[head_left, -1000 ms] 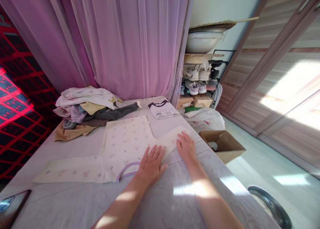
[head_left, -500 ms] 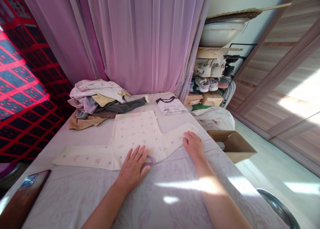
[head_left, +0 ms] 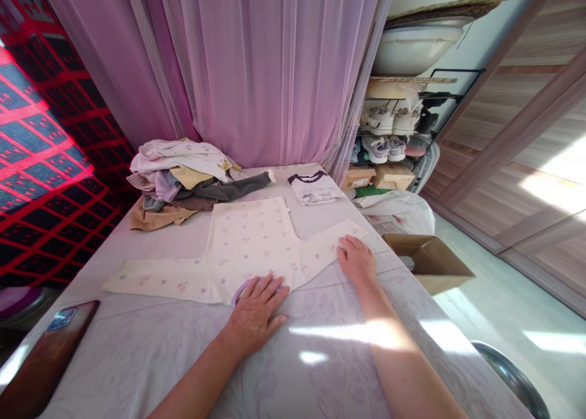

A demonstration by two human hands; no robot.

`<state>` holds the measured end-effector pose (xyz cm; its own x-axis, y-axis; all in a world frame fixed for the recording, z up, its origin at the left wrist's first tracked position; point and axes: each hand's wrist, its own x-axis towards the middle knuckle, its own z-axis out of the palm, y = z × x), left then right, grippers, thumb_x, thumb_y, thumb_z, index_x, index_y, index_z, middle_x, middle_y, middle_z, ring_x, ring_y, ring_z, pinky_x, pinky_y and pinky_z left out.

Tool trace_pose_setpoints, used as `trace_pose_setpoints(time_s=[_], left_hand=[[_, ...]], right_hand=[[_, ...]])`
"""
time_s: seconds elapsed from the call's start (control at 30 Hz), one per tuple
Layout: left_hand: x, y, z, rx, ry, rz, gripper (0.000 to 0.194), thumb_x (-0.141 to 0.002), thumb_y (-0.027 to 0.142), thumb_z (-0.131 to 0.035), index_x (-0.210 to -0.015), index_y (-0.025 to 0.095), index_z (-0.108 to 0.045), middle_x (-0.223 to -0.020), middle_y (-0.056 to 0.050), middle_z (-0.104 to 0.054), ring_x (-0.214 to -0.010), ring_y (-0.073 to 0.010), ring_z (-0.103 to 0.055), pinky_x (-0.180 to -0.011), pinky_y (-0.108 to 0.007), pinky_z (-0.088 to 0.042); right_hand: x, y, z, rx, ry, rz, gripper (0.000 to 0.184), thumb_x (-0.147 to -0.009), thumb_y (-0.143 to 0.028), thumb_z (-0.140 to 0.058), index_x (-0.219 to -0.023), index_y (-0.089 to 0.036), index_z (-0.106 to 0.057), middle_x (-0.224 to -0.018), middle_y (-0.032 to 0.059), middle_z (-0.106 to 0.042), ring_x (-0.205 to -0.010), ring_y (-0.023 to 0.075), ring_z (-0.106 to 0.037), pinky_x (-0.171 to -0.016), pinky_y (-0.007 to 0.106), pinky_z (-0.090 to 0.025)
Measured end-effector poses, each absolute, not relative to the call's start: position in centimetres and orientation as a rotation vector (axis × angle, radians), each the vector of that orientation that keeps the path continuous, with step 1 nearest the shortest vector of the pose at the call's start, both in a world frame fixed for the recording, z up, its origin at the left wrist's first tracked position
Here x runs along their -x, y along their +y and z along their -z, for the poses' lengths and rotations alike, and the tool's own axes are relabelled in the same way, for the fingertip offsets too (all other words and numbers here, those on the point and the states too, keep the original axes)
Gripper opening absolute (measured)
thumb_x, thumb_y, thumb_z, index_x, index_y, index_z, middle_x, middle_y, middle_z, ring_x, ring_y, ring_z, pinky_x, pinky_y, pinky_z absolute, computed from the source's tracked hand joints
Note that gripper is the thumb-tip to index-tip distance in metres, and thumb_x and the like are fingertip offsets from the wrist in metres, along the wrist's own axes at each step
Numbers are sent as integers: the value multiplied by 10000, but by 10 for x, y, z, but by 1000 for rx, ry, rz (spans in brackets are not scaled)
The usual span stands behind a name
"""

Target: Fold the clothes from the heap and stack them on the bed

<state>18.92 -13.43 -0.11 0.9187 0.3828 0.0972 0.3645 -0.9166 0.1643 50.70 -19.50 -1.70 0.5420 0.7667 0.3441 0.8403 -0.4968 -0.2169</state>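
Observation:
A cream long-sleeved top (head_left: 251, 236) with small pastel prints lies spread flat, its purple-trimmed neckline toward me and both sleeves out to the sides. Over that neckline rests my left hand (head_left: 259, 312), palm down with fingers spread, hiding much of the purple trim. My right hand (head_left: 357, 261) lies on the right sleeve near its cuff, fingers lightly bent and resting on the cloth. Neither hand grips the fabric.
A heap of clothes (head_left: 183, 168) sits at the back left, and a folded white shirt with dark trim (head_left: 315, 190) at the back right. A phone (head_left: 55, 352) lies front left. Beyond the right edge are a cardboard box (head_left: 439, 266) and a shoe rack (head_left: 389, 132).
My left hand has slid right across the neckline, so the purple trim now shows at its left. My right hand stays on the sleeve. The view has shifted slightly.

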Motion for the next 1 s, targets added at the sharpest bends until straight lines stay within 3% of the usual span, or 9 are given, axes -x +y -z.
trace_pose_setpoints(time_s=[0.13,0.23,0.37,0.53,0.83,1.0], left_hand=[[-190,-135,2,-2940,579,-224,539,-936,541,-402,-1430,325,-397,-1510,-26,-401,-1397,-267,-329,-1122,-489,-271],[-185,-132,-1,-2935,598,-329,474,-939,444,-446,-1388,293,-461,-1469,-46,-460,-1362,-263,-385,-1105,-477,-302],[-161,-120,-13,-2810,944,-566,320,-943,267,-423,-1202,231,-607,-1200,-67,-663,-1140,-225,-565,-1013,-424,-396],[-131,-111,-27,-2685,1277,-509,171,-883,344,-550,-899,223,-669,-943,-58,-690,-923,-233,-604,-847,-393,-443],[-144,-120,-36,-2688,1423,-274,139,-864,226,-525,-797,219,-647,-881,-30,-675,-896,-212,-591,-852,-366,-373],[-143,-118,-43,-2688,1408,-141,167,-882,329,-531,-868,217,-654,-917,-38,-677,-906,-228,-596,-846,-383,-359]], right_hand=[[-498,-195,4,2337,-1339,346,318,-867,-212,-482,-1119,-187,-672,-1269,109,-610,-1172,253,-520,-972,398,-367],[-470,-197,-9,2064,-1582,246,261,-873,-191,-491,-1019,-218,-705,-1143,75,-673,-1065,216,-573,-930,358,-393],[-417,-199,-14,1670,-1952,-109,172,-894,-217,-542,-879,-251,-710,-907,16,-710,-902,161,-601,-838,293,-422],[-389,-197,-11,1654,-2018,-220,99,-870,-236,-607,-849,-241,-704,-864,11,-688,-884,164,-583,-817,311,-403],[-387,-195,-10,1688,-1973,-190,100,-868,-197,-592,-804,-226,-663,-840,9,-669,-865,162,-582,-791,312,-394],[-389,-195,-6,1605,-1908,-183,94,-883,-192,-569,-847,-228,-649,-880,12,-669,-887,157,-584,-807,309,-406]])
